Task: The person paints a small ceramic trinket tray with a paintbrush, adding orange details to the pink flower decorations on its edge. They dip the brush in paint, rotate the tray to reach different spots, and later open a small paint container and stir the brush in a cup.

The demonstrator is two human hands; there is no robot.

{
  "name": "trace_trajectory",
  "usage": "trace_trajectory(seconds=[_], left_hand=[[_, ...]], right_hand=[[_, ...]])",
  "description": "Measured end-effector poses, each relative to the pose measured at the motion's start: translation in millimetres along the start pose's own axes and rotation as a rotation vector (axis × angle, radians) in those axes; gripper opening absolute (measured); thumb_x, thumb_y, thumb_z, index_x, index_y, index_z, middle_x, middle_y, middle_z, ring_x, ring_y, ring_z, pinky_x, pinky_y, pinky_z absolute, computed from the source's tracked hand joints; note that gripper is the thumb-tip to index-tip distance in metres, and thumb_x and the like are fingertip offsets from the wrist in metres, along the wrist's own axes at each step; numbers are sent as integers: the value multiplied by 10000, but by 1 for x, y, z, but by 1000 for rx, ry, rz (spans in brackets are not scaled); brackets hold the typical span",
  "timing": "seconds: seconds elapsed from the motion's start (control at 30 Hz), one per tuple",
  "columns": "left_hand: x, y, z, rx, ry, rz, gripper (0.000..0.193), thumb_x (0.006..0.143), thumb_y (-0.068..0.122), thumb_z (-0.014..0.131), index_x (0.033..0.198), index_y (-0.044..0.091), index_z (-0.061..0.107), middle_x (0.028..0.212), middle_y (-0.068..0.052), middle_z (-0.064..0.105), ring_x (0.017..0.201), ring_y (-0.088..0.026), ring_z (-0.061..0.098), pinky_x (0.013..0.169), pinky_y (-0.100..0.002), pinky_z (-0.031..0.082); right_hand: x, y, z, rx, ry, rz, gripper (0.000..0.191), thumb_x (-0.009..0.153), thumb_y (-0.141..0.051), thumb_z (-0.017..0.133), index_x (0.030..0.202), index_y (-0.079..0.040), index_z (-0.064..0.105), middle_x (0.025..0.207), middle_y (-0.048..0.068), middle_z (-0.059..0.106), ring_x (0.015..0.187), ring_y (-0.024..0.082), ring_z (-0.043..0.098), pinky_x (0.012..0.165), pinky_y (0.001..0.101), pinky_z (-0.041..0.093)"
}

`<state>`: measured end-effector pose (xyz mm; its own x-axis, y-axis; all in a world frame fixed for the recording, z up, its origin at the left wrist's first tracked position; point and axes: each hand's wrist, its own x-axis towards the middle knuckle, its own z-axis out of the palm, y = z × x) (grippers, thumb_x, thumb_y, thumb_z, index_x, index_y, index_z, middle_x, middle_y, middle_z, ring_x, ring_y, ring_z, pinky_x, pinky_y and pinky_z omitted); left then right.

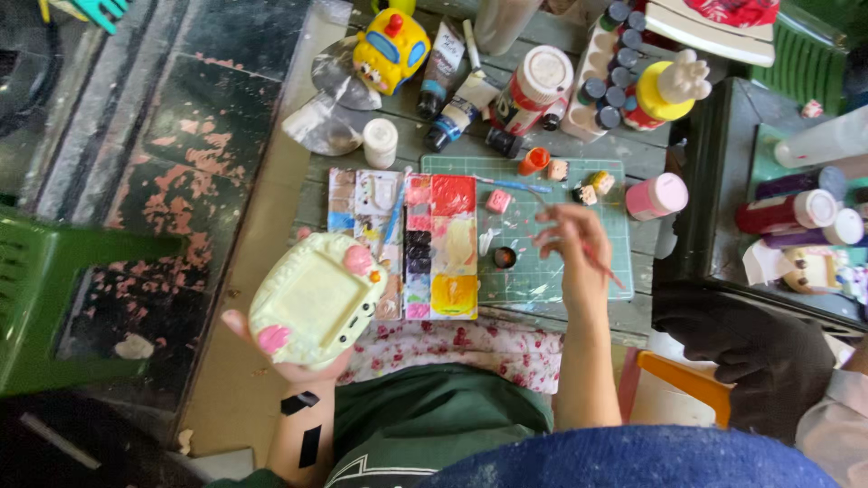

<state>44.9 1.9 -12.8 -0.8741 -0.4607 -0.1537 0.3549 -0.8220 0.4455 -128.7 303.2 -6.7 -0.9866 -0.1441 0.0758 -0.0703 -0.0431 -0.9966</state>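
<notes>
At the lower left of the frame the left hand is cupped under a pale cream figurine, a rounded frame shape with pink ears; the fingers are closed around its underside and hold it tilted above the lap. Right of centre the right hand has its fingers pinched together on a thin red brush, whose handle slants down to the right past the wrist while the hand hovers over a green cutting mat. Just left of the mat, between the two hands, lies a palette with red, black, cream and yellow paint, and a second, paler palette sits beside it. A small dark pot rests on the mat near the right hand. Along the top of the frame stand paint tubes, a red bottle with a white cap and a yellow toy car. A pink jar stands at the mat's right edge.
</notes>
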Motion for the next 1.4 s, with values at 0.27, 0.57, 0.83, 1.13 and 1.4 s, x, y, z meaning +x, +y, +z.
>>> trace_trajectory(seconds=[0.27,0.57,0.83,1.13,1.4], left_hand=[[-16,6,12,-81,-147,-31,1290,799,887,526,1694,8,228,1622,-192,425,1461,-356,437,1193,-611,351],[-15,16,20,72,-60,51,1234,826,875,517,1691,30,271,1593,-182,432,1431,-349,460,1222,-613,356],[-15,37,22,-128,0,108,1125,843,891,495,1568,36,398,1466,-216,517,1358,-447,488,1152,-623,381],[-12,53,14,-291,39,109,1127,774,889,429,1589,112,439,1509,-228,548,1420,-492,498,1178,-767,369],[-23,58,-2,-23,-60,199,1052,849,879,503,1539,89,429,1439,-209,523,1339,-404,486,1090,-623,390]], right_hand=[[-83,71,-10,183,221,51,88,1113,-132,489,1086,-53,515,951,156,691,675,148,630,600,268,496],[-101,90,12,134,114,69,57,1095,-55,514,1088,-42,459,949,160,676,670,122,608,650,252,504],[-75,76,11,69,196,-11,69,1105,-70,528,1093,-52,463,939,125,670,628,87,554,607,219,457],[-36,54,53,-40,-94,49,102,1066,-46,575,1136,-59,501,973,65,671,688,61,579,588,194,435],[-19,44,15,-241,177,-58,75,1128,-88,560,1103,-55,497,894,61,684,682,46,532,603,198,412]])
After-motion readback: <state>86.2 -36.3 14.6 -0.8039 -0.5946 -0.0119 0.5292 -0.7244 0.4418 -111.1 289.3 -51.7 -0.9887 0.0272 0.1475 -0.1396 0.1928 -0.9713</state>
